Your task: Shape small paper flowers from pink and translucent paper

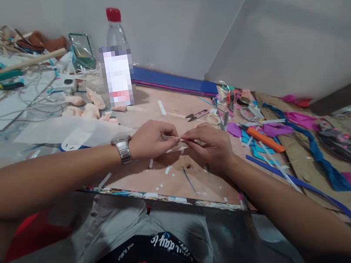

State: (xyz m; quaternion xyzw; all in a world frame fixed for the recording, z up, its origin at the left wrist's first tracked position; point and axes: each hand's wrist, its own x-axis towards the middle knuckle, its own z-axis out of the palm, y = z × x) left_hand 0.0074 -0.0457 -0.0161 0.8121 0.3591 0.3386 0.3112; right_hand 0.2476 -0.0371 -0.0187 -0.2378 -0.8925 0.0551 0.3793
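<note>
Over the middle of the table my left hand (155, 138) and my right hand (211, 146) meet fingertip to fingertip, both pinched. Between them is a thin, pale strip-like piece (181, 139), mostly hidden by the fingers; its kind is too small to make out. A metal-band watch (123, 150) circles my left wrist. Short white paper strips (168, 169) lie on the tabletop beneath the hands. Beyond my right hand are a roll of tape (213, 119) and small thread snips (197, 115).
A red-capped bottle (116, 34) stands at the back, beside peach-coloured crumpled pieces (89, 109). Green-handled pliers (6, 81) and wire lie far left. An orange cutter (265, 139), blue strips (302, 185) and purple scraps (277, 128) lie right. The wall rises behind a blue board (174, 81).
</note>
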